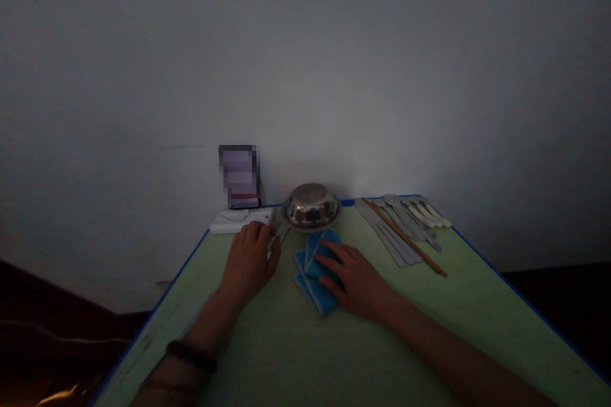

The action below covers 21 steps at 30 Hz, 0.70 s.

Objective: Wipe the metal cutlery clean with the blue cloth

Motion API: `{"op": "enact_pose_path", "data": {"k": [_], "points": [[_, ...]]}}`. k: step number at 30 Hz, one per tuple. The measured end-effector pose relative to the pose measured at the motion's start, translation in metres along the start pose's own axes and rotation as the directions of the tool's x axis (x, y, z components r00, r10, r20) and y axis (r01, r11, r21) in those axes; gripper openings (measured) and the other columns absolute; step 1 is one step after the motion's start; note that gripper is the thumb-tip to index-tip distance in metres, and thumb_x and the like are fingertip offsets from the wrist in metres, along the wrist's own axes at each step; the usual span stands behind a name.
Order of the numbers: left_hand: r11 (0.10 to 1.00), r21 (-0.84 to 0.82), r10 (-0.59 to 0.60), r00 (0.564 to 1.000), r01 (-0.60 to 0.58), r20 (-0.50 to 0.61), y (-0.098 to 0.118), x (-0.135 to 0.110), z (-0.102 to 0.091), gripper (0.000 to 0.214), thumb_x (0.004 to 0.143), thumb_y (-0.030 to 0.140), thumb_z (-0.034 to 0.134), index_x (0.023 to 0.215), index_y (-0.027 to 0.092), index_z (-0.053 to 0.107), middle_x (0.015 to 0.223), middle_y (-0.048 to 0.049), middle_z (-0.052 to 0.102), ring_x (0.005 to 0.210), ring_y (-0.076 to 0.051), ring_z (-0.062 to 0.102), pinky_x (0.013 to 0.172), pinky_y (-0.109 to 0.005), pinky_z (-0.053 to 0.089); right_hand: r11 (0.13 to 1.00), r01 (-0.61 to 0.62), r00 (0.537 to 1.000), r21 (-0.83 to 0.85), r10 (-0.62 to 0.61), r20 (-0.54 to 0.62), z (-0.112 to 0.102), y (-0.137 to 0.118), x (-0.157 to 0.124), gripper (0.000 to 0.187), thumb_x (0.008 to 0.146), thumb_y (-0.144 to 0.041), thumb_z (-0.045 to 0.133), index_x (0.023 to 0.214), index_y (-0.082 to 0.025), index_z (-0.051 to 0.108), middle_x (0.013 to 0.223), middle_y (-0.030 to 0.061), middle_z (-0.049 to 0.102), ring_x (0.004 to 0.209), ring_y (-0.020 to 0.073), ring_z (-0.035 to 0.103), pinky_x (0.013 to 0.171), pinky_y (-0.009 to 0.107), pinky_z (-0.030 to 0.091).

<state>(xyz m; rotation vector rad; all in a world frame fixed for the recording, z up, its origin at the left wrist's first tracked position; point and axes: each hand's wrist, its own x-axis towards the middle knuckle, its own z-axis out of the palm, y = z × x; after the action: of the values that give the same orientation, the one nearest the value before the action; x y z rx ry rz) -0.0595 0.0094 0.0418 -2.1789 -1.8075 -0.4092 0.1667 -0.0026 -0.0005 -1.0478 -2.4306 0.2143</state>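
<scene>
A folded blue cloth [312, 267] lies on the green table [296, 337], in front of a metal bowl [311, 205]. My right hand [356, 280] rests flat on the cloth, fingers stretched out over its folds. My left hand [249, 261] is beside the cloth on the left, fingers curled round a thin metal utensil [279, 235] whose tip points toward the bowl. The scene is dim and the utensil's kind is hard to tell.
A row of metal cutlery [403, 226] and a brown stick [410, 241] lie at the back right. A white flat box [241, 220] and a blurred upright card [238, 177] stand at the back left against the grey wall. The table has a blue edge [157, 305].
</scene>
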Motion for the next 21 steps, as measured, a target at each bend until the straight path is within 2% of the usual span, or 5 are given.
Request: {"op": "enact_pose_path", "data": {"k": [4, 10, 13, 16, 21], "points": [[0.988, 0.07, -0.145, 0.978, 0.136, 0.148, -0.034, -0.009, 0.002, 0.037, 0.083, 0.041, 0.045, 0.1, 0.011, 0.057, 0.101, -0.0176, 0.055, 0.098, -0.035, 0.051, 0.083, -0.047, 0.041, 0.999, -0.037, 0.999, 0.011, 0.037, 0.014, 0.004, -0.003, 0.006, 0.042, 0.088, -0.039, 0.042, 0.126, -0.023, 0.049, 0.133, 0.0092, 0.048, 0.12, 0.0242, 0.044, 0.101, 0.046, 0.036], [0.966, 0.11, -0.259, 0.88, 0.234, 0.398, -0.045, -0.017, 0.0, 0.05, 0.076, 0.045, 0.048, 0.113, 0.013, 0.054, 0.111, -0.0183, 0.055, 0.104, -0.036, 0.052, 0.079, -0.047, 0.045, 0.998, -0.06, 0.998, 0.027, 0.059, 0.037, 0.007, -0.001, 0.005, 0.042, 0.088, -0.037, 0.042, 0.127, -0.024, 0.048, 0.131, 0.0084, 0.049, 0.119, 0.0234, 0.044, 0.101, 0.046, 0.037], [0.954, 0.124, -0.298, 0.841, 0.272, 0.452, -0.044, -0.015, -0.004, 0.043, 0.078, 0.042, 0.046, 0.11, 0.014, 0.055, 0.111, -0.018, 0.055, 0.105, -0.035, 0.052, 0.074, -0.043, 0.048, 0.998, -0.061, 0.997, 0.03, 0.059, 0.039, 0.008, -0.001, 0.006, 0.042, 0.087, -0.037, 0.043, 0.127, -0.024, 0.048, 0.131, 0.0088, 0.049, 0.119, 0.0237, 0.044, 0.101, 0.047, 0.037], [0.949, 0.13, -0.314, 0.815, 0.288, 0.486, -0.039, -0.012, -0.009, 0.031, 0.079, 0.029, 0.047, 0.102, 0.012, 0.059, 0.105, -0.0175, 0.059, 0.097, -0.031, 0.059, 0.07, -0.038, 0.049, 0.998, -0.053, 0.998, 0.037, 0.052, 0.036, 0.007, -0.001, 0.007, 0.041, 0.087, -0.036, 0.043, 0.127, -0.024, 0.048, 0.13, 0.0098, 0.05, 0.119, 0.024, 0.045, 0.1, 0.048, 0.038], [0.949, 0.108, -0.311, 0.829, 0.296, 0.465, -0.031, -0.01, -0.012, 0.027, 0.077, 0.017, 0.044, 0.093, 0.007, 0.063, 0.094, -0.0223, 0.064, 0.083, -0.033, 0.065, 0.063, -0.039, 0.049, 0.998, -0.048, 0.999, 0.042, 0.048, 0.012, 0.007, -0.002, 0.007, 0.041, 0.087, -0.035, 0.045, 0.127, -0.025, 0.048, 0.13, 0.0095, 0.05, 0.118, 0.0242, 0.046, 0.099, 0.049, 0.039]]}}
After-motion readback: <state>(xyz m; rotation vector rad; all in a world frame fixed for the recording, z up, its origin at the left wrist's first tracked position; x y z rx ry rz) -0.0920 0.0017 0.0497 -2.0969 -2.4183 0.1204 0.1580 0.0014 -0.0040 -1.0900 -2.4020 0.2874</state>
